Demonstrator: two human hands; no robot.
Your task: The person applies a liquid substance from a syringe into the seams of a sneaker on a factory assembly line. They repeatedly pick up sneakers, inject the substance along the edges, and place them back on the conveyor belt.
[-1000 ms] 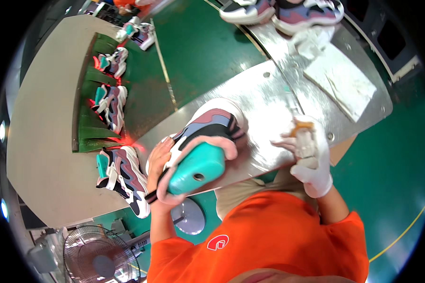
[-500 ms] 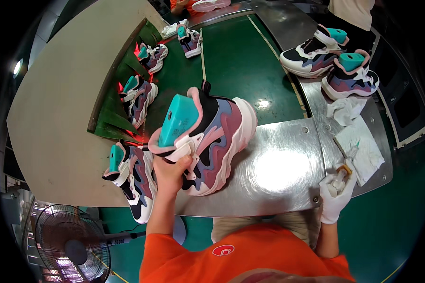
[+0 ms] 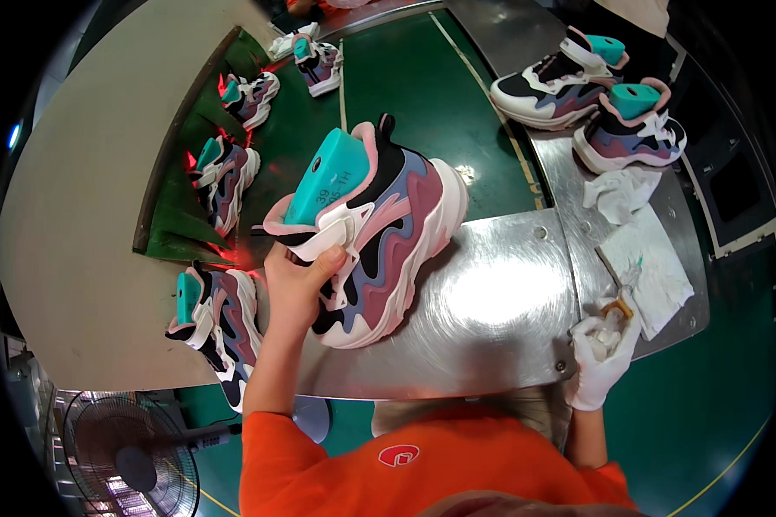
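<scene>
My bare left hand (image 3: 295, 284) grips a chunky sneaker (image 3: 388, 250) by its white strap, thumb on top and fingers hidden behind. The sneaker is mauve, blue and black with pink lining and a white sole, and a teal shoe last (image 3: 329, 177) fills its opening. It is held up above the metal table edge, side facing me. My white-gloved right hand (image 3: 602, 358) is closed around a clear syringe-like applicator (image 3: 614, 308) with an amber collar. Its thin teal tip lies over a white paper pad (image 3: 655, 276). What else sits in the palm is unclear.
Matching sneakers (image 3: 220, 319) stand on the left, several by a green strip curtain (image 3: 177, 181) lit red. Two more sneakers (image 3: 569, 82) are at the right, near crumpled tissue (image 3: 621, 194). A green conveyor belt (image 3: 422, 112) runs behind. A fan (image 3: 134, 465) stands at lower left.
The view has shifted slightly, moving the surroundings left. The held sneaker has risen and turned a little, showing more of the last's side. My right hand keeps its hold on the applicator.
</scene>
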